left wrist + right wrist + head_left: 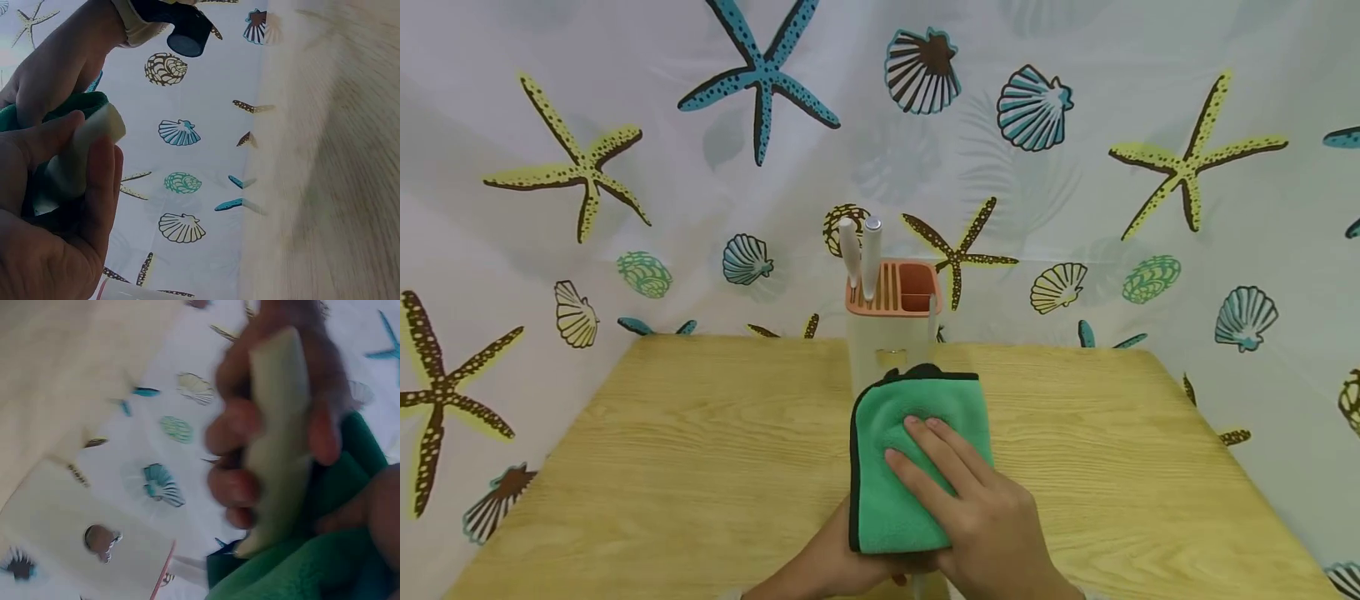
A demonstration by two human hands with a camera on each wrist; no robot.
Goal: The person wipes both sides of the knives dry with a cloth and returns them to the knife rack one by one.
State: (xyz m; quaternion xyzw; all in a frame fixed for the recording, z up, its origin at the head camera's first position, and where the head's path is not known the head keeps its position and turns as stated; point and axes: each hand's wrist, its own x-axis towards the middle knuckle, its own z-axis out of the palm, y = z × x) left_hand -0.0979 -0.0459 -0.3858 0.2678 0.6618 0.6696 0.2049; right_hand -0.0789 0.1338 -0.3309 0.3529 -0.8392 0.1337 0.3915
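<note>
A green cloth [895, 508] with black edging is spread in front of me, just above the wooden table. My right hand [992, 521] lies over its front with fingers extended, and the thumb grips from the other side. Below the cloth, my left hand [850, 562] is curled round a pale cream handle [278, 431]. In the left wrist view the same handle [103, 134] shows between thumb and fingers. Whatever the handle belongs to is covered by the cloth, so its kind cannot be told. A dark rounded shape peeks out above the cloth's top edge.
A white knife holder [859, 346] with an orange slotted top stands behind the cloth at the table's back edge. Two white-handled utensils [871, 258] stick up from its slots. The wooden table [715, 442] meets a shell-and-starfish patterned curtain [820, 183] at the back and sides.
</note>
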